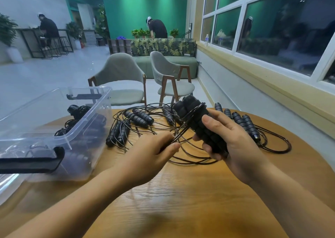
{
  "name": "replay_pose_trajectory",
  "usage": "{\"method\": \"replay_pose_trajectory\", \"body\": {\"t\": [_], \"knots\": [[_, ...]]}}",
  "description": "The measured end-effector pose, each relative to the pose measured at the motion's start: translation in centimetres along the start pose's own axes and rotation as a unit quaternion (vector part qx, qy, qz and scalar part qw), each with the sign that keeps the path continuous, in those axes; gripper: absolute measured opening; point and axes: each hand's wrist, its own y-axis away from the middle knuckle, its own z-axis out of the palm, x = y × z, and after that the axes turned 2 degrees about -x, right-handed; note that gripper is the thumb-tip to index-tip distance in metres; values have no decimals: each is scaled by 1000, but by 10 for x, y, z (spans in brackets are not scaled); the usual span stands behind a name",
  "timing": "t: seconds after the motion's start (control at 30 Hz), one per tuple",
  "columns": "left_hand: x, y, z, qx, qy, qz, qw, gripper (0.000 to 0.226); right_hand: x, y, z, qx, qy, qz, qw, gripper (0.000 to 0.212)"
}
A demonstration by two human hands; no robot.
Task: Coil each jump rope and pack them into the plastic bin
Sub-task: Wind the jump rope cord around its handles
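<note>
On the round wooden table [181, 192], the clear plastic bin [59, 138] at left holds coiled ropes [79, 111]. The right hand [235, 147] clamps paired black ribbed handles [197, 122] above the table, tops tilted up, away and leftward. The left hand [146, 158] pinches their thin black cord [181, 134]. Winding seems underway; next comes another taut wrap.
</note>
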Motion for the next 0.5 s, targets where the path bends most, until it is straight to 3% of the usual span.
{"method": "replay_pose_trajectory", "body": {"t": [0.13,0.23,0.4,0.5], "knots": [[0,0,-1,-7,-18,-7,1000,27,1,-1,-2,60,117,-26,991,56],[-2,0,-4,-10,-32,-11,999,27,4,-4,-9,75,205,-33,975,47],[-4,0,-6,-35,-65,1,997,28,4,-6,-20,5,368,24,929,52],[-6,0,-7,-41,-85,20,995,30,0,-6,-24,-59,405,73,910,50]]}}
